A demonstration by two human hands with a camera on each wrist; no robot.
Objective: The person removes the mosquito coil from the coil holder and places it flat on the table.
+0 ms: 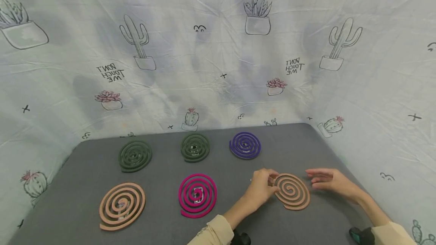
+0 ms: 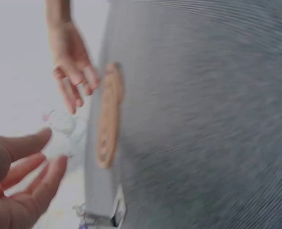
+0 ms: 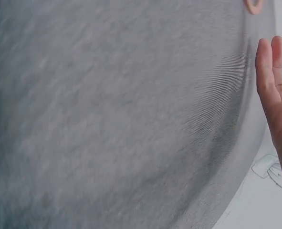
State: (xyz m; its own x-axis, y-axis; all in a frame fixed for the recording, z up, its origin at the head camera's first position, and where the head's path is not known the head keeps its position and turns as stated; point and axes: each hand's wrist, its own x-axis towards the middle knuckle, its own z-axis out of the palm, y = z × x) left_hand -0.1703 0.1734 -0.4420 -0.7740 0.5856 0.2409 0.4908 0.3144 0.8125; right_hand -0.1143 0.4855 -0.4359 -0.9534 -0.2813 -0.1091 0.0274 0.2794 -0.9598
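over grey tabletop (image 1: 161, 184), flanks tan spiral coil (image 1: 290, 189) with left hand (image 1: 259, 187) at its left, seemingly nearer, thumb and fingers parted, right hand (image 1: 333, 182) opposite, fingers spread.

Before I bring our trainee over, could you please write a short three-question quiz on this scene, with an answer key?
1. How many green coils are on the tabletop?
2. True or false: the pink coil lies nearer the camera than the purple coil in the head view.
3. Which is between the left hand and the right hand?
A. the pink coil
B. a tan coil
C. the purple coil

Key: 1. Two. 2. True. 3. B.
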